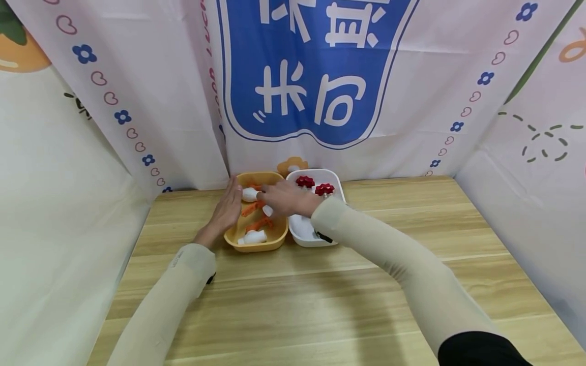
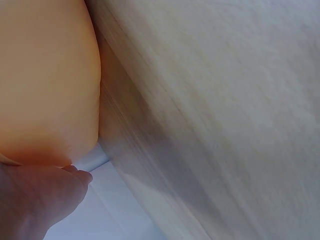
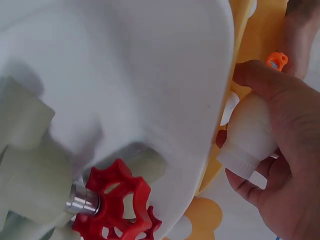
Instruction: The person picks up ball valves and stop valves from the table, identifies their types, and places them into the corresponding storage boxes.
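My right hand (image 1: pixel 286 197) reaches over the yellow tray (image 1: pixel 256 248) and holds a white plastic ball valve (image 3: pixel 250 130) between curled thumb and fingers. My left hand (image 1: pixel 227 207) rests with straight fingers against the tray's left side; the left wrist view shows part of that hand (image 2: pixel 42 195) on the outer wall. Inside the tray lie more white valves with orange handles, one white valve (image 1: pixel 252 237) at the near end. An orange handle (image 3: pixel 277 61) shows beyond my right thumb. My right hand covers some of the contents.
A white tray (image 1: pixel 308 242) stands against the yellow one on the right. It holds pale grey valves with red handwheels (image 1: pixel 324 189). Both trays sit at the back of the wooden table (image 1: pixel 284 315), close to a printed cloth backdrop (image 1: pixel 412 101).
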Available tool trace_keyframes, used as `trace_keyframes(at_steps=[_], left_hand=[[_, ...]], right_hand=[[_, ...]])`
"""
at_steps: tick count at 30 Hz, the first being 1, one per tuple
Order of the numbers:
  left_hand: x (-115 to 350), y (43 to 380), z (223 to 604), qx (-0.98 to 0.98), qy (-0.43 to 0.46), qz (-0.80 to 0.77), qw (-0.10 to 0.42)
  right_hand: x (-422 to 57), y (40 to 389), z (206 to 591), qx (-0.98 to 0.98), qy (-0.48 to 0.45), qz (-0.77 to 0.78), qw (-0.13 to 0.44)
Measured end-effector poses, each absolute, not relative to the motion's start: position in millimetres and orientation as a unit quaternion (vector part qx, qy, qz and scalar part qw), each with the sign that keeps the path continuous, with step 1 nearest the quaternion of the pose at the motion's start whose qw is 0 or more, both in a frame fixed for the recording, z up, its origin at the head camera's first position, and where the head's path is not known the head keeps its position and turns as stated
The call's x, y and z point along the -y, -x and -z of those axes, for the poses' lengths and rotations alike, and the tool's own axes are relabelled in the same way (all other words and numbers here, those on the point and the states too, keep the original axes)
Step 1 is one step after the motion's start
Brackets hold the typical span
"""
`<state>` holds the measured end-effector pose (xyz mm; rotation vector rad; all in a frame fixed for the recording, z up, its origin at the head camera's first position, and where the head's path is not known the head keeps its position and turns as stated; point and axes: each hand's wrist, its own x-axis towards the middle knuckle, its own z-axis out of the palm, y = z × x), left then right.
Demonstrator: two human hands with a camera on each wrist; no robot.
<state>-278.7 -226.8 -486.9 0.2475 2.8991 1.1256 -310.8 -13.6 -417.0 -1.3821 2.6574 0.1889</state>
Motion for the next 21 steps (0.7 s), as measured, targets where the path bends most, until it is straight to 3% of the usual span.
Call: trace_keyframes(at_steps=[21], left_hand=[[226.5,277.1,485.4,-0.926,-0.075,-0.370,0.008]], right_hand=[[9.6,308.3,418.6,-0.870,0.486,-0.004,0.076]])
